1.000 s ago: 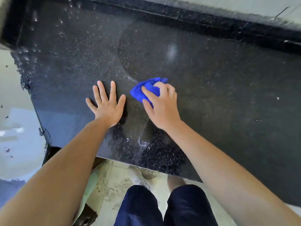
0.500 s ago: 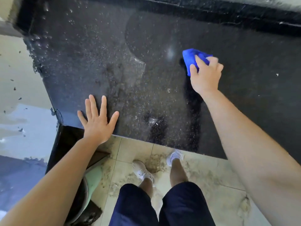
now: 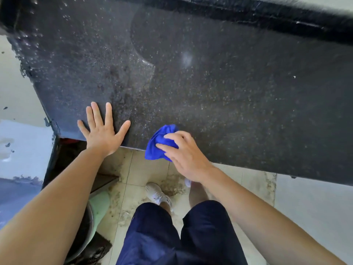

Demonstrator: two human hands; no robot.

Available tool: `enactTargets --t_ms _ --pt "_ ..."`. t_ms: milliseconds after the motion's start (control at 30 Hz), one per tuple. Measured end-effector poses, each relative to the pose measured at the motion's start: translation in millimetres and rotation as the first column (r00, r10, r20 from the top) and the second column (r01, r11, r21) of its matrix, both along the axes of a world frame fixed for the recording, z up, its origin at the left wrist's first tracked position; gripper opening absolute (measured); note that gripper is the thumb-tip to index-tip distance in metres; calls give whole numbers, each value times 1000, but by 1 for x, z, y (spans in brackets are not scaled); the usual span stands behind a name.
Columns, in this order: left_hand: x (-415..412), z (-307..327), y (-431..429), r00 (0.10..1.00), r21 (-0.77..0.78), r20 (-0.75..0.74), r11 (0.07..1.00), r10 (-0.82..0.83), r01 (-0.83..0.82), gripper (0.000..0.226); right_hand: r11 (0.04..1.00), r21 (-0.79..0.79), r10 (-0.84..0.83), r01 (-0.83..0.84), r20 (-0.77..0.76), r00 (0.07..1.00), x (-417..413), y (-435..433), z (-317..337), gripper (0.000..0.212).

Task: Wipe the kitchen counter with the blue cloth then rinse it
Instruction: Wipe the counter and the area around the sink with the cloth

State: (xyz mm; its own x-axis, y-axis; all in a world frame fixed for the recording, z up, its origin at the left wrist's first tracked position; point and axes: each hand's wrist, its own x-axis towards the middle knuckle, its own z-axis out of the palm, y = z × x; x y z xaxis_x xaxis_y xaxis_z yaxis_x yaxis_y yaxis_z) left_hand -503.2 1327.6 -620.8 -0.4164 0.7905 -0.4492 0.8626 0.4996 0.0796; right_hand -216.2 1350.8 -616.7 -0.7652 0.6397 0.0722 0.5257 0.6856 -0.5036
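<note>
The cloth [image 3: 158, 144], a bunched blue wad, sits at the front edge of the desk [image 3: 229, 92], its upper part on the dark speckled top and its lower part hanging past the edge. The right hand [image 3: 188, 159] grips it from above, fingers [image 3: 175, 135] curled over the wad and the thumb pressed into its near side. The left hand [image 3: 104, 133] lies flat on the desk at the same front edge, near the desk's left corner and apart from the cloth, its fingers [image 3: 97, 115] straight and spread, holding nothing. A paler smeared patch runs across the desk top beyond both hands. Below the desk's front edge are a stained tiled floor [image 3: 149, 169], a white shoe [image 3: 157, 194] and dark shorts [image 3: 152, 236].
</note>
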Motion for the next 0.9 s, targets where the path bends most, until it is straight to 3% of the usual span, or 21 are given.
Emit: enactTargets --t_ms 67,167,233,267,367,433,500,633,700,800,900 --pt "1 -1 1 1000 17 -14 1000 -20 20 89 962 35 -270 271 -32 962 27 31 2 36" --pt "3 -2 1 999 34 -24 999 -26 26 87 713 80 -700 696 29 714 64 76 -3 41" --pt "3 -3 0 998 43 -43 998 -35 37 86 580 123 -815 806 112 569 68 77 -12 42" --pt "3 -3 -1 998 45 -47 998 -37 39 85 568 156 -823 808 127 553 60 66 -16 41" --pt "3 -6 -1 999 51 -32 998 -42 44 82 692 168 -719 702 68 692 16 13 -18 39" --pt "4 -6 -2 1000 45 -10 999 -29 30 76 858 94 -512 506 64 857 -19 -18 -14 38" --pt "5 -3 0 999 35 34 999 21 -22 68 962 41 -273 271 65 960 -45 -26 -11 38" --pt "0 14 6 991 96 101 991 86 -96 57 992 85 83 -98 162 983 -49 27 -11 39" --pt "-6 19 6 995 149 74 985 73 -83 57 986 136 65 -94 208 976 -36 67 -14 40" --pt "-26 18 6 994 188 -14 976 112 -107 62 976 149 -189 156 238 953 -24 139 -16 44" --pt "-46 11 5 983 84 -9 980 184 -183 66 941 80 -337 329 309 889 -43 199 -8 49"
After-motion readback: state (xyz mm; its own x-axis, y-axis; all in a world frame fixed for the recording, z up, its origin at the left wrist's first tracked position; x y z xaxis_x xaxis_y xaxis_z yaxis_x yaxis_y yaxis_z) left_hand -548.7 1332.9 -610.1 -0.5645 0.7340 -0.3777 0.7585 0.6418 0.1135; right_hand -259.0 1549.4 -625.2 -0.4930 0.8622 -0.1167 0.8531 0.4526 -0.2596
